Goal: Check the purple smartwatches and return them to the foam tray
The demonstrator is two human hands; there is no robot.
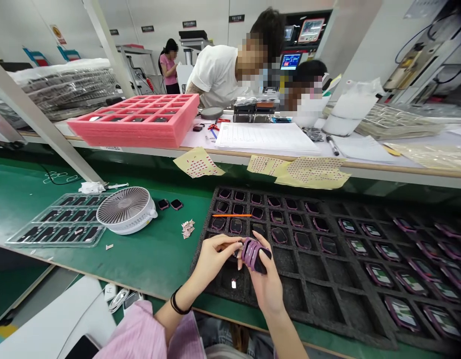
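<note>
Right hand (266, 286): fingers clamped on purple-framed stack (252, 253) over foam tray (320, 305). Left hand (214, 253): at stack's left end; cannot tell fingers' closure.

A round white fan (126, 209) stands on the green bench (161, 262). The raised shelf (235, 158) supports a pink foam tray (133, 132), a printed form (265, 135) and a marker (332, 145). Yellow sheets (312, 170) overhang the shelf's front edge. A person in a white shirt (215, 70) leans behind the shelf. A coiled white cable (119, 300) lies at the lower left.
</note>
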